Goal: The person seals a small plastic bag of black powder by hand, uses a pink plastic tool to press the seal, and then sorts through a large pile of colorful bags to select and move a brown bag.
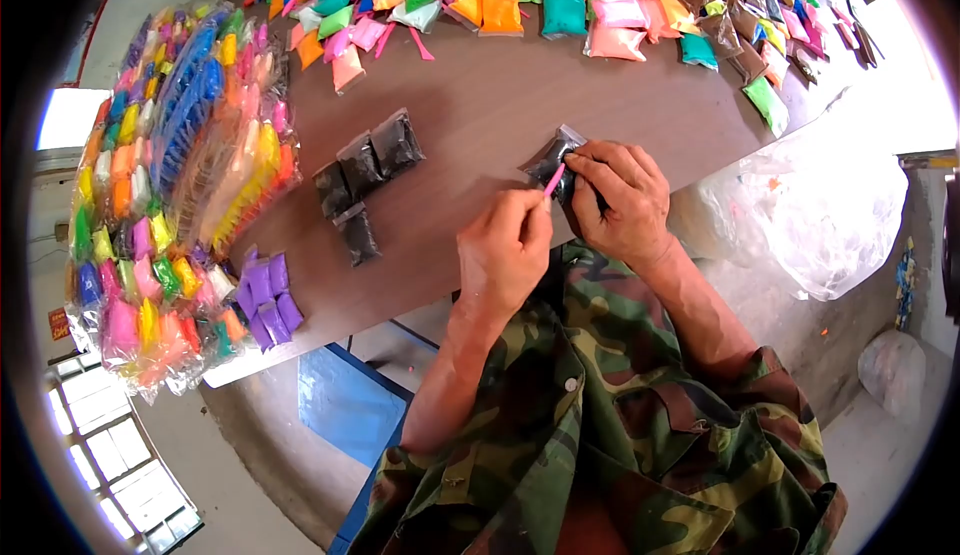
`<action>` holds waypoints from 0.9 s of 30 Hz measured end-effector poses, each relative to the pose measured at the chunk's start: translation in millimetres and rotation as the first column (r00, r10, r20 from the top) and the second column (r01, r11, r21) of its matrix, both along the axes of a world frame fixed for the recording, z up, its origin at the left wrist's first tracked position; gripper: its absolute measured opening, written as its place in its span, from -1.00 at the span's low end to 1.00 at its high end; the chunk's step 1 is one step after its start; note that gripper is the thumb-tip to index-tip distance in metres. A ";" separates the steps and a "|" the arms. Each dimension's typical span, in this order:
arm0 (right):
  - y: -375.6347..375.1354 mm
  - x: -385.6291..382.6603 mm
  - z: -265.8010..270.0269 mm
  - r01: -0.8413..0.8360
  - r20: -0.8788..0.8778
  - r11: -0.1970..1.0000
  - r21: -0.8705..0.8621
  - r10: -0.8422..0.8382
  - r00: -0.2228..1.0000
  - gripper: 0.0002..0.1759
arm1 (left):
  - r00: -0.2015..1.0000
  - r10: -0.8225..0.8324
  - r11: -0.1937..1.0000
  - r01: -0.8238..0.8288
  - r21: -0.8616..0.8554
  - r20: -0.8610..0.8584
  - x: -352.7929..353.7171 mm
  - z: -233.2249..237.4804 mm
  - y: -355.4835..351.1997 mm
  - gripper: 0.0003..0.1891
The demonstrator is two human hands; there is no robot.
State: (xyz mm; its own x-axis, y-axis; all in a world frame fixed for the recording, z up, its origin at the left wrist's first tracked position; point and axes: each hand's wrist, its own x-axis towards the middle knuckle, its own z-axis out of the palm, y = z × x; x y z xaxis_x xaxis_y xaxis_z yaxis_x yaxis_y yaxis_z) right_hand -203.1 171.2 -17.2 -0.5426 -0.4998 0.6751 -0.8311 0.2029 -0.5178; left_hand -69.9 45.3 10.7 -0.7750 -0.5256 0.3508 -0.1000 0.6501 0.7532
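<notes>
Right hand [615, 195] curls its fingers closed over a small black packet in clear plastic [546, 160], pressing it to the brown wooden table [480, 105] near the front edge. Left hand [505, 250], the one nearer the body, pinches a thin pink stick [553, 182] between thumb and fingertips. The stick slants up and rightward, its tip meeting the packet just beside the right thumb. Further left lie four more black packets [362, 180], then purple packets [268, 300] and a big clear bag of coloured packets [170, 205].
</notes>
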 end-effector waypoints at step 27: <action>-4.6 2.0 1.3 0.029 0.011 1.000 -0.011 -0.029 1.000 -0.75 | 0.998 0.044 0.993 -0.039 -0.109 0.037 -1.3 -10.0 -13.4 -0.93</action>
